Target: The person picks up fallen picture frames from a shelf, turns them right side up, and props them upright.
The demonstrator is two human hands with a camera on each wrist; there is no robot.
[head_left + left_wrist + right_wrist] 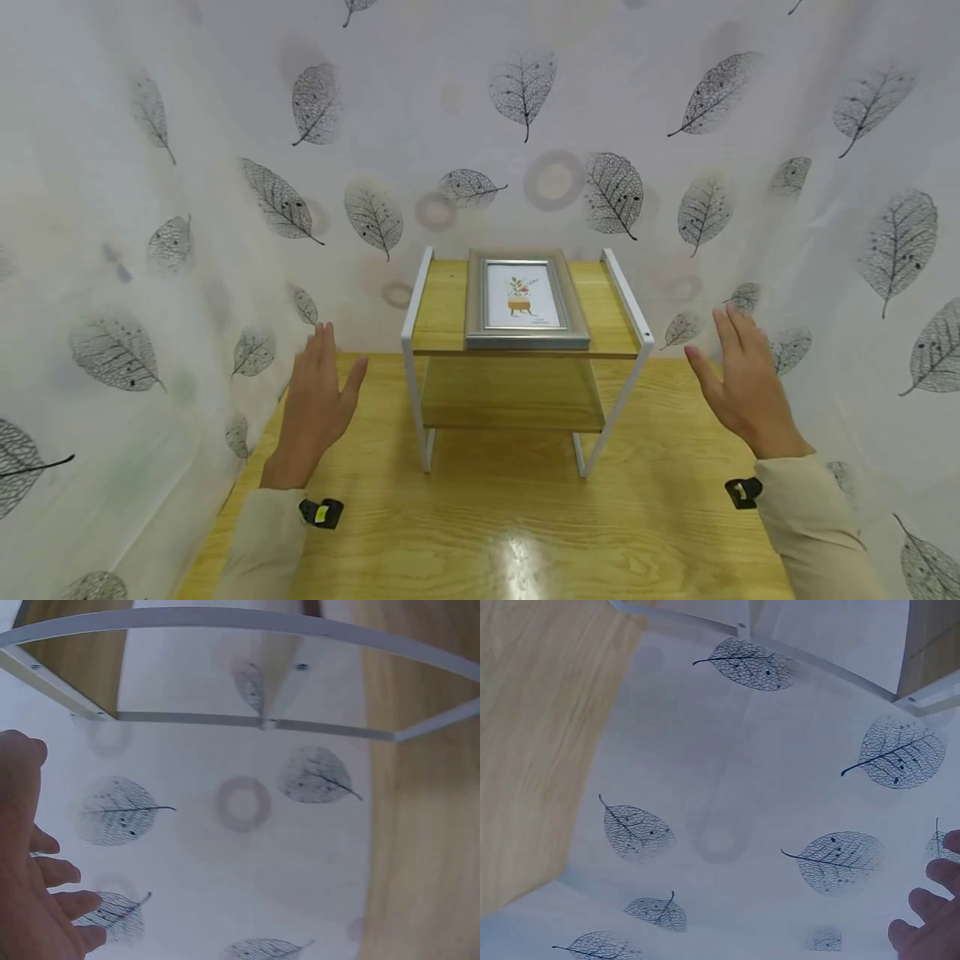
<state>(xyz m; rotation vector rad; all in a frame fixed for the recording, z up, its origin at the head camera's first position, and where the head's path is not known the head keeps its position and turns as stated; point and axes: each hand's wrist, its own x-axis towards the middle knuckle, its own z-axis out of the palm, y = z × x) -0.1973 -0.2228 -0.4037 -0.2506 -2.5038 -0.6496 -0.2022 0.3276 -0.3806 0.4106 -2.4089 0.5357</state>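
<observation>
A silver picture frame (528, 337) lies flat on the top board of a small two-tier shelf (442, 321); its picture shows a potted plant. To the left of the shelf my left hand (318, 404) is raised with straight fingers and the thumb apart, holding nothing. On the other side my right hand (746, 383) is held up in the same way, also with nothing in it. Both hands are apart from the shelf. In the left wrist view the left hand (45, 877) shows at the left edge, while fingers of the right hand (930, 915) show at the lower right in its own wrist view.
The shelf has white metal side frames and a lower wooden board (510, 396). It stands on a wood-grain surface (480, 517). Pale curtains (450, 100) printed with dark leaves hang behind and on both sides. A dark strap device (322, 512) sits at each wrist.
</observation>
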